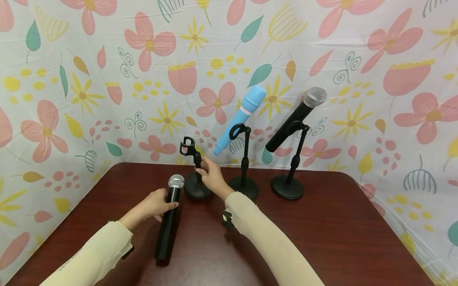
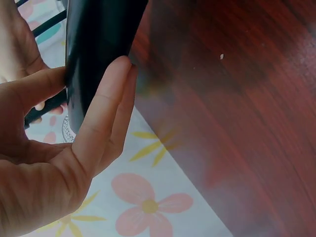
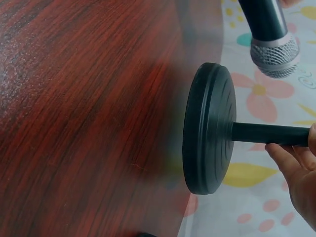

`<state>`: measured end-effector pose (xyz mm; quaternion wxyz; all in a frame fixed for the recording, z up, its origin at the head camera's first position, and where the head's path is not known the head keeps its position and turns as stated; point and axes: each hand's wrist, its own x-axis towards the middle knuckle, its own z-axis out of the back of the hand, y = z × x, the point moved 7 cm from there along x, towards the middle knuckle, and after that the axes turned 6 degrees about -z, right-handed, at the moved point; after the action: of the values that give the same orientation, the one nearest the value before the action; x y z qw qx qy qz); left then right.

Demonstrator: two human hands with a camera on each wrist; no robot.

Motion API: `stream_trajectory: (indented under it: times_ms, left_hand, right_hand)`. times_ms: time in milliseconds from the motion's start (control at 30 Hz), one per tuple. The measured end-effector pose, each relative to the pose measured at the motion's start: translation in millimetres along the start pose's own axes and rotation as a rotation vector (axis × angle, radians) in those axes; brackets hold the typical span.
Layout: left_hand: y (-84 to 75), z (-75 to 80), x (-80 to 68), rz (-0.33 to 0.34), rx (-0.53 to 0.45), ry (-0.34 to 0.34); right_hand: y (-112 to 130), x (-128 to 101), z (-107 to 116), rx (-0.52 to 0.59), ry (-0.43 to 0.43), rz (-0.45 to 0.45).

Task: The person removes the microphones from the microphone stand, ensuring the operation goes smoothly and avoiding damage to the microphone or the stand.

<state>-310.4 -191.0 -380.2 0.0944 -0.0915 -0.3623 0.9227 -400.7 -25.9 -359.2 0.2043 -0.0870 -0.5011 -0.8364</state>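
The black cylindrical microphone with silver mesh head [image 1: 169,220] is gripped by the left hand [image 1: 154,204], its long axis running near to far, mesh end far. Beyond it, slightly right, the black round-based stand [image 1: 198,179] is held at its post by the right hand [image 1: 212,176].

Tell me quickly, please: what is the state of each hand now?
Left hand: holding a black microphone.
Right hand: gripping the empty microphone stand by its pole.
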Motion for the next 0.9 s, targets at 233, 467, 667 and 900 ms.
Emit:
stream_trajectory:
  times_ms: [233, 467, 667, 900]
  left_hand:
    - [7.1, -9.1, 0.0, 0.024, -0.002, 0.021]
    - [7.7, -16.7, 0.2, 0.027, 0.009, 0.051]
    - [8.2, -21.5, 2.2, 0.036, 0.015, 0.062]
    - [14.3, -29.0, 1.4, 0.055, 0.007, 0.059]
  right_hand:
    - [-0.6, 3.5, 0.0, 0.023, 0.002, 0.005]
    - [-3.6, 5.2, 0.4, 0.002, 0.003, -0.002]
    - [-4.6, 7.5, 0.3, 0.016, -0.009, -0.003]
    - [-8.8, 10.0, -5.5, 0.031, -0.019, -0.004]
